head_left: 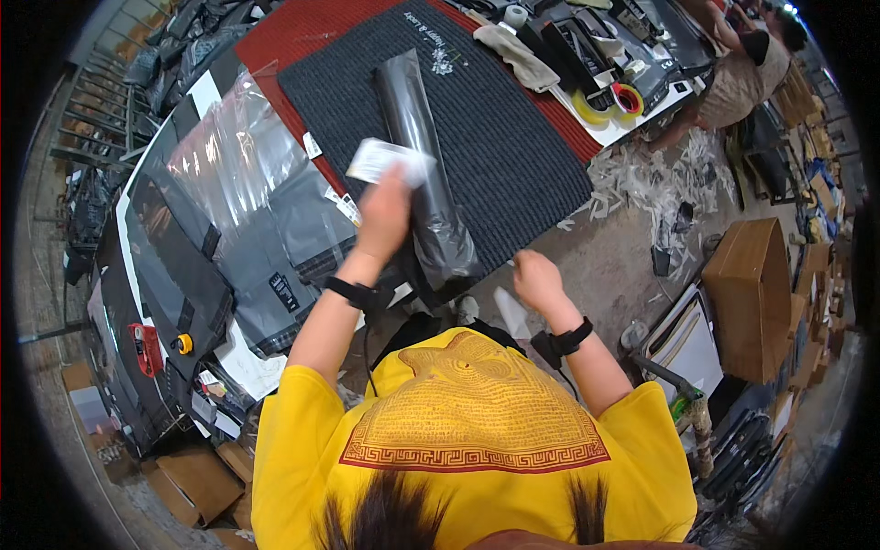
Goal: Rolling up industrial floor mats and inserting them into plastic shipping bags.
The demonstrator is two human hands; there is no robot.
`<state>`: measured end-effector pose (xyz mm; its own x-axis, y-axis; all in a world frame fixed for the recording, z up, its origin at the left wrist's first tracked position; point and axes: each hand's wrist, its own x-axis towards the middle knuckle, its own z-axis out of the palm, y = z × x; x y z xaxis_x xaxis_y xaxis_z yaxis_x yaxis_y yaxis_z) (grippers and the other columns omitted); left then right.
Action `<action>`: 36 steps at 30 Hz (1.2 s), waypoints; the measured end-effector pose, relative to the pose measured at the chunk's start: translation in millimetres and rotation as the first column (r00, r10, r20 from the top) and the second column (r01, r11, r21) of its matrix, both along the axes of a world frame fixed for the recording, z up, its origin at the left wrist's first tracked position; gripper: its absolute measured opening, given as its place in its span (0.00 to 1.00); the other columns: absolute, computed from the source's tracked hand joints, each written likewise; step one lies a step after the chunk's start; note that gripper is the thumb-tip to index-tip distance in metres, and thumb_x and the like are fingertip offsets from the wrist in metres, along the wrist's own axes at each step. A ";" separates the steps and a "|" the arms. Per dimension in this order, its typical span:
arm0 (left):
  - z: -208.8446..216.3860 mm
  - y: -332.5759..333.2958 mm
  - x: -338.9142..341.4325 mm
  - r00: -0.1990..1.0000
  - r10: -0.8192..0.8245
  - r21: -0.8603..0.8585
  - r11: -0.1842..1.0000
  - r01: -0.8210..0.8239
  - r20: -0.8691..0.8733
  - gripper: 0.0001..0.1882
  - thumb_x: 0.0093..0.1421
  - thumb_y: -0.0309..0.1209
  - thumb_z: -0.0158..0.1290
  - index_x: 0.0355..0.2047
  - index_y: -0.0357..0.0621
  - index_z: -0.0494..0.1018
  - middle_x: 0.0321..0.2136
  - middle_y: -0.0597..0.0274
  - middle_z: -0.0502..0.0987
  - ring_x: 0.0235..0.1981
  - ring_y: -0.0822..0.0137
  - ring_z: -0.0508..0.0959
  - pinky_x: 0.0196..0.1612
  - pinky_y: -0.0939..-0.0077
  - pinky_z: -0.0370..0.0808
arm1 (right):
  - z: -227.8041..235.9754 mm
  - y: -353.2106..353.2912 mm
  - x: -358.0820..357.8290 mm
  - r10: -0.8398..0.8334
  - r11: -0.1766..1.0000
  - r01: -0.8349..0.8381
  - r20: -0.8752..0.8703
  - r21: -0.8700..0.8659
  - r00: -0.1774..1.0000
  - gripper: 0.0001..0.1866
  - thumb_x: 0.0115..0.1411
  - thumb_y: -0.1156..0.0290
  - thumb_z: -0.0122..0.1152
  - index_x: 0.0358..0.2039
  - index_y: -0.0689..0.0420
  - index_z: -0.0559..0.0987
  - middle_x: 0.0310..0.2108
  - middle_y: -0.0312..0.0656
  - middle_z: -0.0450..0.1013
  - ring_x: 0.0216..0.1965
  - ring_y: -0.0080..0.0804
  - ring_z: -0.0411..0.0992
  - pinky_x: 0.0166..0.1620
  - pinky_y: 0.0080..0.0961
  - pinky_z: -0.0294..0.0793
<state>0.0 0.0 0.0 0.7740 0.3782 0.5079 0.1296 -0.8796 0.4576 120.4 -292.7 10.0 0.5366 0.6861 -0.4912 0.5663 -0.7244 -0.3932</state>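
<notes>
Pinching a white slip (374,162) in the left grip (383,215) over the wrapped roll (438,194) on the grey mat (527,156), was apparently at a labelling step. Had the right grip (539,280) curled narrow; could not tell its contents. Probably needed the slip pressed flat next.

Worktop (596,137): red mat (275,41); over it, grey ribbed mat (518,156) bearing black roll (443,215); clear plastic (229,151), left; tape rolls (591,117), right.
</notes>
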 end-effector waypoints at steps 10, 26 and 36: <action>-57.7 -20.5 45.0 0.989 0.116 -0.446 0.883 -0.145 -0.093 0.36 0.66 0.32 0.50 0.68 0.27 0.49 0.68 0.27 0.49 0.70 0.35 0.53 0.71 0.57 0.56 | -45.4 150.5 -50.2 -0.036 0.785 -0.118 0.236 0.609 0.971 0.52 0.46 0.69 0.72 0.66 0.75 0.53 0.68 0.71 0.49 0.71 0.68 0.46 0.73 0.51 0.46; -41.8 49.7 100.1 0.874 0.238 -0.817 0.316 -0.482 -0.423 0.43 0.47 0.43 0.66 0.54 0.25 0.60 0.49 0.31 0.74 0.53 0.39 0.77 0.56 0.56 0.74 | -47.5 81.0 -61.9 -0.421 0.901 0.423 -0.420 -0.094 0.804 0.43 0.47 0.51 0.79 0.50 0.75 0.73 0.35 0.52 0.79 0.30 0.45 0.80 0.31 0.34 0.80; -20.8 -48.2 -21.5 0.976 0.080 -0.889 0.403 -0.217 -0.202 0.49 0.50 0.45 0.68 0.60 0.29 0.53 0.51 0.30 0.73 0.54 0.38 0.76 0.57 0.56 0.73 | -69.0 29.0 -84.6 -0.094 0.804 0.473 -0.708 0.361 0.700 0.23 0.49 0.69 0.76 0.42 0.69 0.80 0.31 0.43 0.79 0.32 0.30 0.78 0.32 0.31 0.79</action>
<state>-21.5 -48.2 -20.8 0.6789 0.6772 -0.2837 0.3220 0.0727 0.9439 35.8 -263.7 -59.0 0.4373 0.7895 -0.4307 -0.1568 -0.4047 -0.9009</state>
